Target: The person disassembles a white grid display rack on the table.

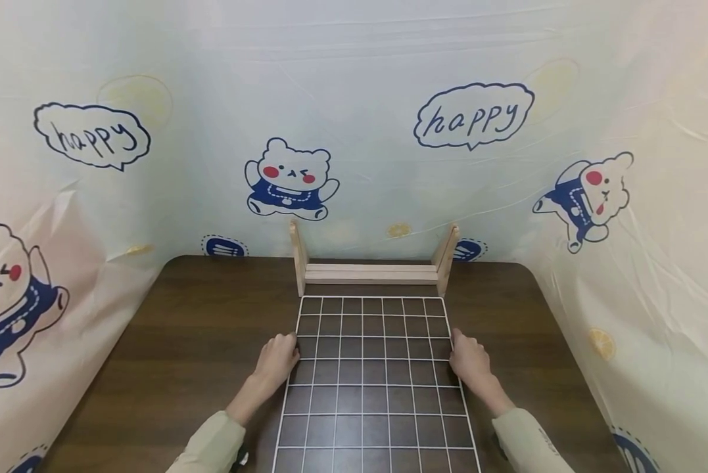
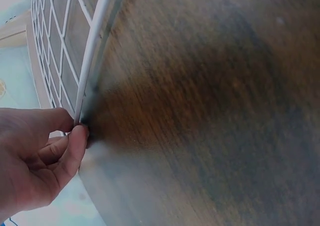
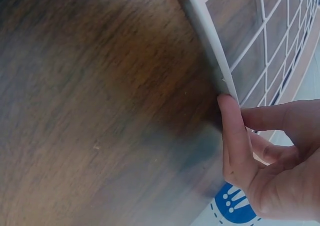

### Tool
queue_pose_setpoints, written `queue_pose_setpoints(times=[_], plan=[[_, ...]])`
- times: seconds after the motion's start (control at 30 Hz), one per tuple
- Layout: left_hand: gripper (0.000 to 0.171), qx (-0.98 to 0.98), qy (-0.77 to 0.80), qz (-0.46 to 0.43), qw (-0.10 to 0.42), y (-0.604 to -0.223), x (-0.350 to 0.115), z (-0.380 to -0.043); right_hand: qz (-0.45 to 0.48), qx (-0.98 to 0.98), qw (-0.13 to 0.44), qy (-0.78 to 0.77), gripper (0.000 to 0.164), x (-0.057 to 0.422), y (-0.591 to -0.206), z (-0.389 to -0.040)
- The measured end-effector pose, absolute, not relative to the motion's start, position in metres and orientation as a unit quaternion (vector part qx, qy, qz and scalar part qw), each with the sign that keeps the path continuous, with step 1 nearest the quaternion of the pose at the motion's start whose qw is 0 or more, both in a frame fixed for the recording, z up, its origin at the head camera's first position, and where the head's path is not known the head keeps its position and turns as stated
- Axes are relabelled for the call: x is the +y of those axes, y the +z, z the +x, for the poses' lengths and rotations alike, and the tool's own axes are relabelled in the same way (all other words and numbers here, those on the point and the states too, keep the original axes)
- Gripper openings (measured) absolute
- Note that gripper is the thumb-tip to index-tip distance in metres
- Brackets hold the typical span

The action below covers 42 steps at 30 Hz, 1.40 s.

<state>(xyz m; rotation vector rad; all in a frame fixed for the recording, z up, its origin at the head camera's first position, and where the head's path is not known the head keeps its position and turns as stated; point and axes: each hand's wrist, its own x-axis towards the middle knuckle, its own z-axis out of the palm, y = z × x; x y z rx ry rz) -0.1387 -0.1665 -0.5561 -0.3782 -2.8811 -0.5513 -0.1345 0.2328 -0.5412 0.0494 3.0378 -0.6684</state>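
A white wire grid panel (image 1: pixel 362 385) runs from the near edge of the head view toward the back of the table. My left hand (image 1: pixel 279 359) pinches its left side rod between thumb and fingers, as the left wrist view shows with the hand (image 2: pixel 42 156) at the rod. On the opposite side, my right hand (image 1: pixel 471 359) pinches the right side rod, and the right wrist view has that hand (image 3: pixel 275 156) with thumb and forefinger on it. Just beyond the panel's far end stands a pale wooden frame (image 1: pixel 371 274) with two upright side pieces.
Everything rests on a dark brown wooden table (image 1: pixel 212 315) with rounded back corners. A pale cloth curtain (image 1: pixel 365 98) printed with bears and the word "happy" hangs close behind the table and along both sides.
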Motion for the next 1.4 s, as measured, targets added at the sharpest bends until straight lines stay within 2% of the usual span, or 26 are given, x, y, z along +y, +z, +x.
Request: queue_pose_setpoints(times=[0.13, 0.33, 0.67, 1.07, 1.4], plan=[[0.024, -0.972, -0.176, -0.12, 0.099, -0.559, -0.167, -0.137, 0.009, 0.976, 0.019, -0.215, 0.017, 0.231, -0.542, -0.136], [0.01, -0.971, -0.149, -0.145, 0.119, -0.565, -0.164, -0.137, 0.005, 0.978, 0.02, -0.209, 0.018, 0.233, -0.54, -0.138], [0.014, -0.973, -0.126, -0.147, 0.125, -0.567, -0.16, -0.137, -0.001, 0.978, 0.061, -0.199, 0.02, 0.234, -0.535, -0.143], [0.016, -0.973, -0.101, -0.142, 0.149, -0.57, -0.163, -0.133, -0.005, 0.985, -0.014, -0.172, 0.011, 0.221, -0.545, -0.14], [0.015, -0.972, -0.084, -0.144, 0.164, -0.574, -0.155, -0.135, 0.004, 0.987, -0.048, -0.155, 0.009, 0.221, -0.546, -0.132]])
